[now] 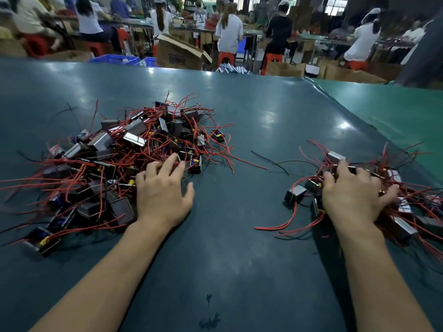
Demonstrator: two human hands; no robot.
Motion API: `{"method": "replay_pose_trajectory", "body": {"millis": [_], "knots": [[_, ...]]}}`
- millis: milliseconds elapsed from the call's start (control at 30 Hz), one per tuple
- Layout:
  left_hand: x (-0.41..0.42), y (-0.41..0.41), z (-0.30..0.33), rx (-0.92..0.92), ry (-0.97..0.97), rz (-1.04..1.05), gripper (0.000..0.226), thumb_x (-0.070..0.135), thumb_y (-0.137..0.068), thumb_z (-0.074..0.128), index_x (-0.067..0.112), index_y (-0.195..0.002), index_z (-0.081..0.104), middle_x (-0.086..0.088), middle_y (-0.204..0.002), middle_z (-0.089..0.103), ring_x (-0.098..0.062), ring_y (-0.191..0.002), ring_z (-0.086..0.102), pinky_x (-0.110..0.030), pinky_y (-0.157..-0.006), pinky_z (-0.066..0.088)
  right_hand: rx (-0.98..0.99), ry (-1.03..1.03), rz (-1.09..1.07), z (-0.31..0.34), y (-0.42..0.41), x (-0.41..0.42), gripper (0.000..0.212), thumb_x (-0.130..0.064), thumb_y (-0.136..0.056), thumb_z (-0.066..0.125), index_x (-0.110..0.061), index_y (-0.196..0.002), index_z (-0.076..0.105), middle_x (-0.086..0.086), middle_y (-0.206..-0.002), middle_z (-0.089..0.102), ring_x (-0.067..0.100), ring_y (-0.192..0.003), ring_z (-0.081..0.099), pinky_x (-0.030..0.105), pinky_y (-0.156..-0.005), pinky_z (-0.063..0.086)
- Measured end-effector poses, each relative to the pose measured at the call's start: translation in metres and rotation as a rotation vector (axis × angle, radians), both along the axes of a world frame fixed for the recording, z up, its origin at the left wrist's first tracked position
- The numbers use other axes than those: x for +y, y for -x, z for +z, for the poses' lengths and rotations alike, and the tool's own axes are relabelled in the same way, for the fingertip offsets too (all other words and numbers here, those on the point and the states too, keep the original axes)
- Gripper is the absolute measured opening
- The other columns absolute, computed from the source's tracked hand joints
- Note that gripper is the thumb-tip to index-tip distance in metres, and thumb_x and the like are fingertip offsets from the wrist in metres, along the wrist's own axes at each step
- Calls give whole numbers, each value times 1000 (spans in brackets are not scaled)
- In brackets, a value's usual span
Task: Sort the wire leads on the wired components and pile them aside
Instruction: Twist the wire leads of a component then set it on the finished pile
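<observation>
Item: dark green work table point(227, 236), filling the lower three quarters of the frame. Lot one, left of centre: large unsorted heap of wired components point(119, 159), small boxy metal-and-black bodies with red wire leads point(215, 149) splaying out in all directions, a few black leads among them; placement suggests raw stock awaiting handling. Lot two, right edge: smaller pile point(388, 207) of the same components, leads likewise red, lying somewhat looser; by position, probably the set-aside pile the task asks for. The two lots are well apart, with bare table between them, crossed only by a stray black wire point(273, 161). Left hand point(163, 190): palm down at the near right edge of the large heap, fingers spread and only gently bent, fingertips resting on components and leads, thumb out to the side; nothing is visibly pinched, reads as reaching for the next piece. Right hand point(352, 192): palm down on the smaller pile, fingers spread and lightly curved over several bodies, seemingly pressing or depositing; whether anything is held beneath the palm cannot be told. Background, upper frame: seated workers point(229, 32) at benches, cardboard boxes point(179, 53), red stools, blue crates.
</observation>
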State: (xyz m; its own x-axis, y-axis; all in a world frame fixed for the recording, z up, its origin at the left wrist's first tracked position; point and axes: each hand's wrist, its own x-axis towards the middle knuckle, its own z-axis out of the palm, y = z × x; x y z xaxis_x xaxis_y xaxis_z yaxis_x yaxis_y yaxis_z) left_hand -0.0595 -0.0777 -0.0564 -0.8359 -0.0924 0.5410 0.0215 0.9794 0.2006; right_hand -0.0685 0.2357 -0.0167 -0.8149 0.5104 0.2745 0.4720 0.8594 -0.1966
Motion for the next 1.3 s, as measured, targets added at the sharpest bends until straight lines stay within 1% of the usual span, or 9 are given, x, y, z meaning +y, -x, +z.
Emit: {"method": "replay_pose_trajectory", "body": {"millis": [100, 200, 333, 500, 633, 833, 933, 1067, 1300], "knots": [[-1, 1, 1, 34, -30, 5, 28, 26, -81, 70, 15, -108, 72, -5, -129, 59, -35, -112, 50, -47, -86, 40, -3, -29, -10, -4, 3, -5, 49, -48, -100, 35, -28, -144, 41, 12, -157, 26, 36, -143, 15, 66, -111, -5], [-4, 1, 1, 30, -2, 150, 53, 34, -78, 72, 18, -128, 60, -12, -141, 46, -37, -118, 46, -49, -90, 37, 152, -40, 19, -2, 1, -13, 53, -46, -99, 39, -19, -145, 41, 16, -158, 24, 35, -146, 10, 69, -110, -4], [-4, 4, 0, -153, 54, 224, 50, 50, -89, 56, 27, -134, 55, -5, -154, 32, -35, -126, 39, -47, -99, 33, 531, 6, 425, -1, -7, -39, 48, -38, -96, 52, -2, -126, 61, 23, -137, 51, 40, -134, 36, 54, -114, 20], [-5, -4, 3, 37, -99, 84, 19, 18, -81, 72, 14, -100, 75, -9, -114, 60, -36, -99, 50, -42, -84, 43, 549, 1, 952, -12, -16, -89, 29, -25, -91, 62, -1, -102, 73, 16, -109, 67, 38, -114, 57, 47, -98, 47], [-3, -12, 5, 193, -180, -116, 47, -13, -67, 66, 5, -110, 71, -15, -102, 62, -36, -87, 60, -41, -77, 52, 422, 11, 1151, -21, -20, -105, 19, -1, -85, 68, 0, -104, 72, 13, -106, 69, 38, -110, 60, 49, -91, 51], [4, -22, 8, 265, -53, -27, 34, 7, -63, 68, 14, -97, 71, -8, -90, 60, -30, -76, 60, -33, -48, 47, -56, 132, 1112, -7, 13, -142, 56, -16, -96, 54, -10, -148, 35, 4, -154, 36, 26, -138, 36, 38, -114, 32], [3, -19, 6, 199, -4, 77, 35, 22, -71, 59, 16, -103, 68, -8, -105, 60, -32, -94, 57, -41, -69, 48, -233, 55, 1050, -4, 38, -172, 69, -35, -95, 54, -18, -153, 21, -1, -161, 21, 28, -140, 31, 46, -112, 32], [-4, -15, 3, 21, -29, 195, 48, 43, -79, 59, 17, -118, 66, -7, -137, 53, -31, -129, 42, -49, -98, 31, -119, -26, 956, -13, 35, -190, 42, -42, -95, 52, -16, -128, 52, 4, -141, 41, 30, -124, 44, 42, -99, 40], [-7, -7, 3, 94, -271, 218, 57, 52, -90, 40, 12, -121, 65, -4, -139, 55, -29, -127, 43, -49, -97, 34, 105, 177, 826, -29, -15, -138, 26, -31, -89, 67, -9, -82, 55, 6, -97, 53, 29, -88, 54, 33, -70, 37]]}}
